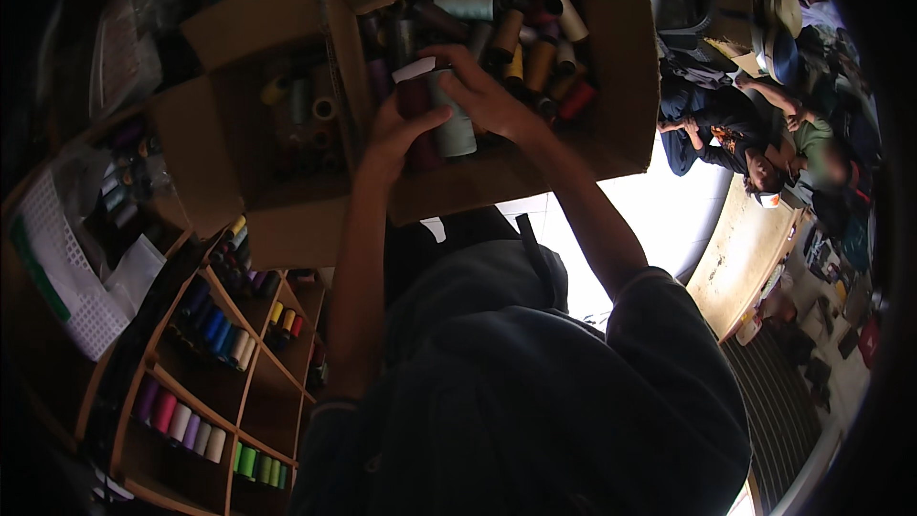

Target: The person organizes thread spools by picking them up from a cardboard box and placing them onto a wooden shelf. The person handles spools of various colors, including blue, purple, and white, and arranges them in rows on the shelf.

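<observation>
Both of my hands are over a large cardboard box (616, 67) filled with thread spools. My left hand (387, 141) is closed around a dark red thread spool (415, 97) with a whitish end. Right beside it, my right hand (489, 105) grips a pale grey-green thread spool (457, 134) from above, fingers bent over its top. The two spools stand side by side, nearly upright and seemingly touching. Behind them in the box lie loose spools: a pale one (463, 5), a brown one (507, 33), a cream one (571, 19) and a red one (577, 98).
A smaller open carton (224, 100) with spools adjoins on the left. Below it stands a wooden shelf (196, 397) with rows of coloured spools. White perforated sheet material (67, 258) lies at far left. Two people (712, 124) are at the right, near a wooden tabletop (740, 258).
</observation>
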Motion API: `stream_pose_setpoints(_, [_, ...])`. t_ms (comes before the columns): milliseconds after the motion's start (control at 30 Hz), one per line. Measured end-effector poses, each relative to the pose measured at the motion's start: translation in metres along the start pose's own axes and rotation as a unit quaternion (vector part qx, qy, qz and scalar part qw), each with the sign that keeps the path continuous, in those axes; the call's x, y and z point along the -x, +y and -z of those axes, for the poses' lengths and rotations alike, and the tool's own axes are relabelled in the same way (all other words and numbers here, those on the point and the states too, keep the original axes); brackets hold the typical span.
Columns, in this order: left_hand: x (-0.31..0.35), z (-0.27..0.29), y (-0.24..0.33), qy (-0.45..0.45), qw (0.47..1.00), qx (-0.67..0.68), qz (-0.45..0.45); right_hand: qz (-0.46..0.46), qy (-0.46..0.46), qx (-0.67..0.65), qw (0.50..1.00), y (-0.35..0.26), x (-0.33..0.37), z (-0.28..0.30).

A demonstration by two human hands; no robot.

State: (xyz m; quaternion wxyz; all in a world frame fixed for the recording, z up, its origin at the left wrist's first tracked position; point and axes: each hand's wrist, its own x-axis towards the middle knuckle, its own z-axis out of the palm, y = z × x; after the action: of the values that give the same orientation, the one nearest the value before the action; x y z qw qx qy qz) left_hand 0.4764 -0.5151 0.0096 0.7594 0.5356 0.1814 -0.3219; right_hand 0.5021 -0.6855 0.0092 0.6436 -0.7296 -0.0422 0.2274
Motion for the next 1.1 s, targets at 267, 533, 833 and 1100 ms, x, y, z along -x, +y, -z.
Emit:
stream_pose_setpoints(267, [0.008,0.0,-0.013,0.087,0.996,-0.017,-0.034,-0.166,0.139,0.318,0.923,0.078,0.011,0.064])
stream_pose_setpoints(533, [0.021,0.002,-0.024,0.056,0.998,0.031,-0.01,-0.266,0.206,0.41,0.848,0.129,0.019,0.055])
stream_pose_setpoints(833, [0.066,0.008,-0.015,0.036,0.982,0.181,-0.029,-0.199,0.333,0.164,0.907,0.095,0.036,0.09])
stream_pose_setpoints(1100, [0.109,0.037,-0.034,0.057,0.951,0.291,-0.091,-0.032,0.197,-0.455,0.868,0.074,0.027,0.079])
